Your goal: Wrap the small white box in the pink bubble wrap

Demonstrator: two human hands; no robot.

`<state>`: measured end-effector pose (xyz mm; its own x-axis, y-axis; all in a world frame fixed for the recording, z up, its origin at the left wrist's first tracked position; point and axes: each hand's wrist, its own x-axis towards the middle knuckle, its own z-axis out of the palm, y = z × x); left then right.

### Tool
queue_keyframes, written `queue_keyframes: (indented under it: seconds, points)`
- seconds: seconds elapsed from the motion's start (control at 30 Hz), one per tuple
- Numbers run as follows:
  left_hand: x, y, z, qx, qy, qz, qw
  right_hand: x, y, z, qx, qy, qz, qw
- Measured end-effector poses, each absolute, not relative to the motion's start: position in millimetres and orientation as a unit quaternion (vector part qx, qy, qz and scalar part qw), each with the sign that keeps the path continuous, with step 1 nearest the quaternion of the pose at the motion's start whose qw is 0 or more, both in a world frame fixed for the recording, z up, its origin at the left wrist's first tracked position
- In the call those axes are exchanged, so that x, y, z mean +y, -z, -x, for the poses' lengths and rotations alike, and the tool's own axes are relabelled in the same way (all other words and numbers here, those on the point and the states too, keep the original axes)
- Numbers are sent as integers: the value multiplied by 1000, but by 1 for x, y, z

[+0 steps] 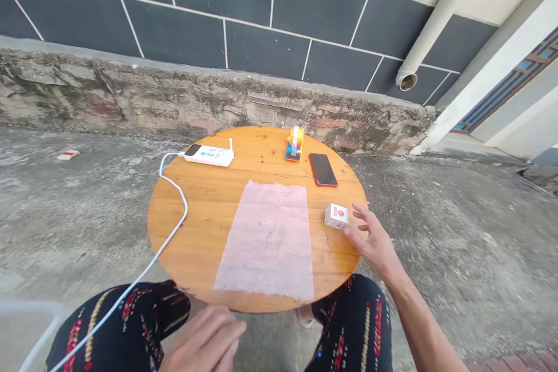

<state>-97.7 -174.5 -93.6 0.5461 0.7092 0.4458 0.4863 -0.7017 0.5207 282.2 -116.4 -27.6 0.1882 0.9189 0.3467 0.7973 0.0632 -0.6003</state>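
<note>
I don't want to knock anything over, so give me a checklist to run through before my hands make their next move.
1. Right hand open beside the small white box: ok.
2. Thumb or fingertips touching the box: cannot tell; they are very close to it.
3. Pale pink sheet spread out on the round table, apart from the box: ok.
4. White cable off the sheet: ok, it runs down the table's left side.
5. Phone lying fully on the table: ok.
6. Left hand up beside the box: not ok, it is low by the near edge, blurred.
</note>
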Motion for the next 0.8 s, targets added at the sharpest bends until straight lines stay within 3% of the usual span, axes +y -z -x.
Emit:
queue_keyframes:
  seconds: [0.17,0.33,0.5,0.8]
  points:
    - [-125,52,79,400,-355,-843,64,-88,43,-287,-656,-137,667,326]
    - [-98,71,68,435,-326,-835,89,-94,28,-270,-642,-155,673,333]
    - [-100,78,65,457,-318,-824,100,-93,16,-205,-709,-174,580,361]
    - [-100,73,64,467,-319,-815,125,-69,42,-148,-765,-201,514,332]
